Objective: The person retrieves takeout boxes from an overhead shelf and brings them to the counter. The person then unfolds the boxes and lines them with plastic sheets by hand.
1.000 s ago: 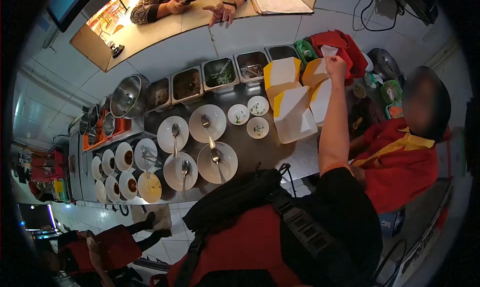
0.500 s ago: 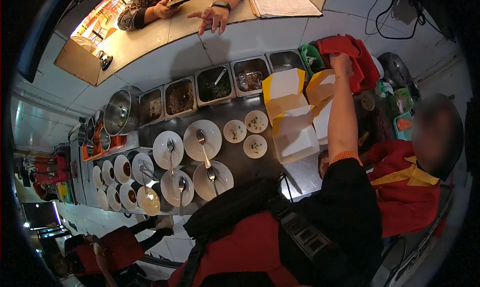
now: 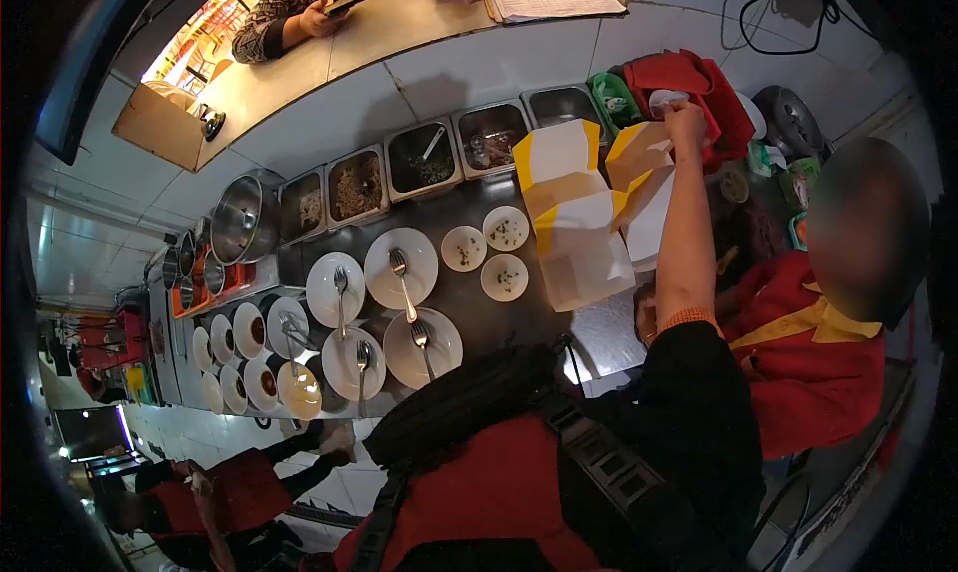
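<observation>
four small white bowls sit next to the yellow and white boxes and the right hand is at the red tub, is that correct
Not four: the head view shows three small white bowls next to the boxes. The right hand is indeed at the red tub.

The metal bench (image 3: 604, 342) crosses the middle of the frame, bearing white plates (image 3: 381, 277) centrally and sauce bowls (image 3: 249, 330) at left. Right of centre, three small bowls (image 3: 505, 278) sit near open boxes (image 3: 587, 258).
</observation>
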### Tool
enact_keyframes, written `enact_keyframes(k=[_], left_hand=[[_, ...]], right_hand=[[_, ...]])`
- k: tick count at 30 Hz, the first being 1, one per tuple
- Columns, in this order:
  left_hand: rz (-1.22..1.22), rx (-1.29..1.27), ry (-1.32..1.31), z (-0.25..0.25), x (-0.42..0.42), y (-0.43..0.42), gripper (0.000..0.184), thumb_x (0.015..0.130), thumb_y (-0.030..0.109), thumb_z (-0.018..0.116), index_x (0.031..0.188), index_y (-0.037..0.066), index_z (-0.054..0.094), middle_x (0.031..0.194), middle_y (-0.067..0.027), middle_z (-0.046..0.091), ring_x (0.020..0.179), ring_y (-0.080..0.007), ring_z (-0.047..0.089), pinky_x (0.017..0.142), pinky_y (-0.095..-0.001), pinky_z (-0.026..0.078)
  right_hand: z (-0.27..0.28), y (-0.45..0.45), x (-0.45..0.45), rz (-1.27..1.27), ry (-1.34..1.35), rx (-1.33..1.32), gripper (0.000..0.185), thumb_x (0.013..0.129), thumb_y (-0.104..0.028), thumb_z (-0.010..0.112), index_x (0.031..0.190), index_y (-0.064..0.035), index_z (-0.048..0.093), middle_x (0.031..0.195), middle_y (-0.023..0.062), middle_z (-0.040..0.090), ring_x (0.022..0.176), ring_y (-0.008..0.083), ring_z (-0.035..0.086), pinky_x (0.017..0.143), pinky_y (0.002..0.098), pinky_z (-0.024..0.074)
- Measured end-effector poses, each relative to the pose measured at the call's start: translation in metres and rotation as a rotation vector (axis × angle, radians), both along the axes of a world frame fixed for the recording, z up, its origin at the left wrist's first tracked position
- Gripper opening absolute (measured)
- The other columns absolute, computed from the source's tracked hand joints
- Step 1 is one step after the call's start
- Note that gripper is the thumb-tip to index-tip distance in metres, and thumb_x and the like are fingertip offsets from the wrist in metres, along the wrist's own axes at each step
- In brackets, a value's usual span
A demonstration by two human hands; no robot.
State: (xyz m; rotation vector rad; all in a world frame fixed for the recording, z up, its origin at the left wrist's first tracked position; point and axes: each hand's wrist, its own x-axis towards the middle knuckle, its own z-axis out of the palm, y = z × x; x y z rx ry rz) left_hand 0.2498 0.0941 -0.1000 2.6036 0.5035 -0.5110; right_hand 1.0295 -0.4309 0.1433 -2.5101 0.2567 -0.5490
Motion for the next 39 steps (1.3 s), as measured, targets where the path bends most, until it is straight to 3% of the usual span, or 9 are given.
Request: enact_keyframes(k=[7, 9, 18, 21, 25, 31, 34, 36, 39], left_hand=[[-0.006, 0.028, -0.018, 0.007, -0.003, -0.001, 0.014, 0.072, 0.017, 0.069, 0.082, 0.008, 0.064, 0.078, -0.0078, 0.066, 0.069, -0.0253, 0.065, 0.059, -0.0369, 0.052], [-0.006, 0.036, -0.025, 0.009, -0.004, -0.001, 0.014, 0.072, 0.017, 0.069, 0.082, 0.008, 0.064, 0.078, -0.0078, 0.066, 0.069, -0.0253, 0.065, 0.059, -0.0369, 0.052], [-0.013, 0.055, -0.031, 0.017, -0.004, 0.0, 0.014, 0.073, 0.017, 0.069, 0.082, 0.008, 0.063, 0.078, -0.0077, 0.066, 0.069, -0.0252, 0.065, 0.059, -0.0366, 0.052], [-0.015, 0.061, -0.033, 0.021, -0.004, -0.001, 0.014, 0.073, 0.017, 0.069, 0.082, 0.007, 0.063, 0.078, -0.0077, 0.065, 0.068, -0.0251, 0.065, 0.059, -0.0366, 0.052], [-0.015, 0.066, -0.033, 0.024, -0.003, 0.0, 0.014, 0.074, 0.017, 0.069, 0.082, 0.007, 0.063, 0.078, -0.0077, 0.065, 0.068, -0.0251, 0.065, 0.058, -0.0365, 0.052], [-0.022, 0.079, -0.044, 0.026, 0.0, 0.003, 0.014, 0.074, 0.018, 0.069, 0.082, 0.007, 0.063, 0.077, -0.0076, 0.065, 0.068, -0.025, 0.065, 0.058, -0.0363, 0.052], [-0.031, 0.089, -0.05, 0.028, 0.004, 0.007, 0.014, 0.074, 0.018, 0.069, 0.082, 0.007, 0.063, 0.077, -0.0076, 0.065, 0.068, -0.025, 0.065, 0.058, -0.0362, 0.052], [-0.03, 0.092, -0.053, 0.031, 0.004, 0.008, 0.014, 0.075, 0.018, 0.069, 0.082, 0.007, 0.063, 0.077, -0.0076, 0.065, 0.068, -0.025, 0.065, 0.058, -0.0362, 0.052], [-0.034, 0.105, -0.052, 0.035, 0.003, 0.009, 0.014, 0.075, 0.018, 0.069, 0.082, 0.007, 0.063, 0.077, -0.0076, 0.065, 0.068, -0.0249, 0.065, 0.058, -0.0361, 0.052]], right_hand=[[0.008, 0.003, -0.012, -0.02, 0.021, 0.145, 0.023, 0.079, -0.032, 0.072, 0.09, -0.0122, 0.076, 0.093, 0.0124, 0.072, 0.091, 0.0314, 0.068, 0.081, 0.0432, 0.0515], [0.005, 0.003, -0.009, -0.022, -0.122, 0.209, 0.024, 0.081, -0.034, 0.069, 0.089, -0.0131, 0.076, 0.095, 0.0111, 0.072, 0.092, 0.0318, 0.068, 0.08, 0.0434, 0.0513], [0.007, 0.004, 0.001, -0.048, -0.095, 0.145, 0.026, 0.082, -0.033, 0.06, 0.089, -0.0103, 0.071, 0.095, 0.0114, 0.071, 0.091, 0.0338, 0.066, 0.079, 0.0494, 0.0489], [0.008, 0.006, 0.0, -0.043, -0.254, 0.2, 0.028, 0.082, -0.033, 0.059, 0.089, -0.0084, 0.07, 0.096, 0.0125, 0.07, 0.092, 0.0335, 0.066, 0.079, 0.0478, 0.0493], [0.011, 0.007, -0.003, -0.042, -0.146, 0.151, 0.027, 0.083, -0.032, 0.059, 0.09, -0.0079, 0.069, 0.097, 0.0127, 0.069, 0.093, 0.0333, 0.065, 0.079, 0.0452, 0.05], [0.031, 0.013, -0.003, -0.057, -0.534, 0.083, 0.023, 0.088, -0.028, 0.055, 0.088, -0.0086, 0.067, 0.094, 0.0128, 0.066, 0.091, 0.0342, 0.063, 0.078, 0.0456, 0.0505], [0.034, 0.01, -0.013, -0.103, -0.213, 0.143, 0.023, 0.09, -0.024, 0.053, 0.089, -0.0055, 0.065, 0.093, 0.015, 0.065, 0.09, 0.035, 0.063, 0.078, 0.0457, 0.0503], [0.038, 0.013, -0.013, -0.065, -0.558, 0.123, 0.022, 0.091, -0.021, 0.053, 0.092, -0.001, 0.062, 0.095, 0.0184, 0.064, 0.09, 0.0365, 0.063, 0.078, 0.0458, 0.0503], [0.04, 0.017, -0.016, -0.079, -0.653, 0.306, 0.021, 0.092, -0.019, 0.051, 0.095, 0.0015, 0.058, 0.096, 0.0212, 0.063, 0.091, 0.0388, 0.063, 0.078, 0.0466, 0.0498]])
